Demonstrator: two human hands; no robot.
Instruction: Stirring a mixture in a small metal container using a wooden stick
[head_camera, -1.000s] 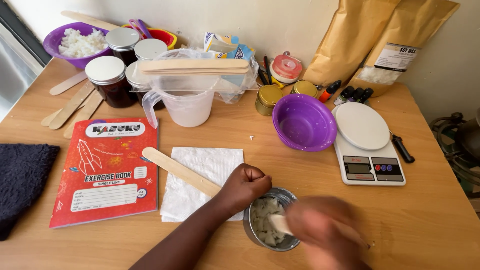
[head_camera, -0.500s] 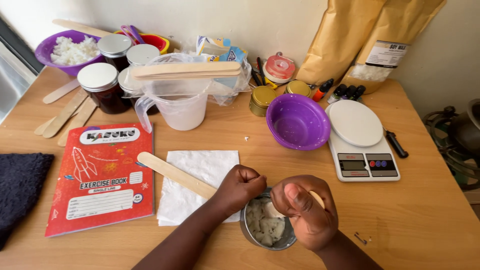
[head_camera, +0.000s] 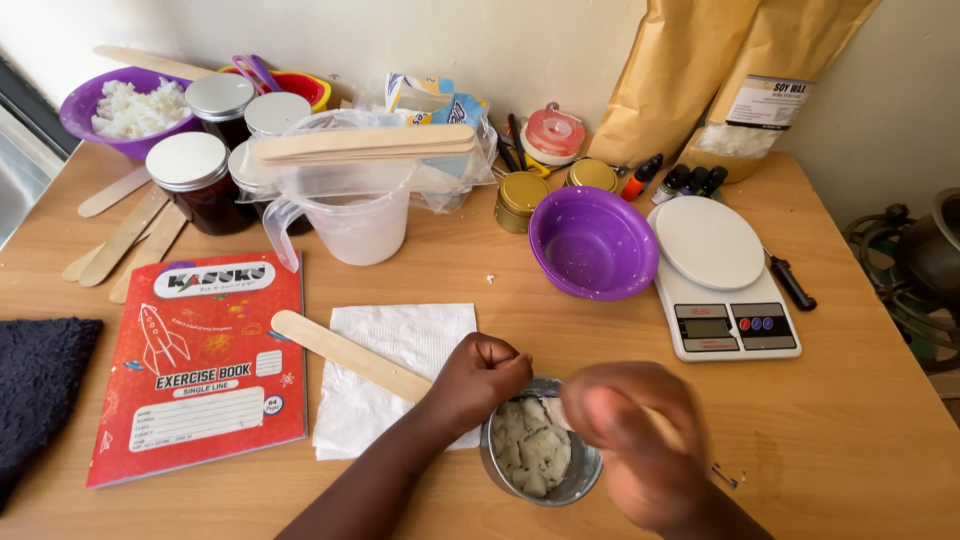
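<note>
On the wooden table (head_camera: 880, 420), left grip (head_camera: 480, 372) clenched beside metal cup (head_camera: 535, 455); right grip (head_camera: 635, 435) blurred, cannot tell.

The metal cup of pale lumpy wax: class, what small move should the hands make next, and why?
Probably another stir: the wax in the metal cup looks clumpy, the left hand steadies the rim, and the blurred right hand is above it.

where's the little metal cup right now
In the head view the metal cup sits low on the table, between the left hand and right hand, beside the white napkin.
</note>
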